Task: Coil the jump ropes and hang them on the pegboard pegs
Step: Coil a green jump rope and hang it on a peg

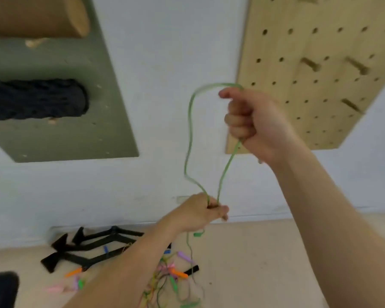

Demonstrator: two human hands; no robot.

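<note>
The step in hand is the coiling of the green jump rope (pixel 189 130), which makes one loop in the air between the two hands, in front of the wall (pixel 165 52). The right hand (pixel 251 121) is high, before the lower left part of the pegboard (pixel 320 41), and its grip is a closed fist around the top of the loop. The left hand (pixel 200 211) is lower, and its grip pinches two strands together. The tail of the rope hangs from it toward the floor (pixel 253 252).

To do this well, I think each new loop should have the same length as this one and lie without twist, so that the coil does not open on a peg (pixel 312 64).

I count one rope in the hands, three pegs seen plainly, and perhaps a fourth at the top edge. The heap of ropes (pixel 171 276) on the floor is too tangled to count.
</note>
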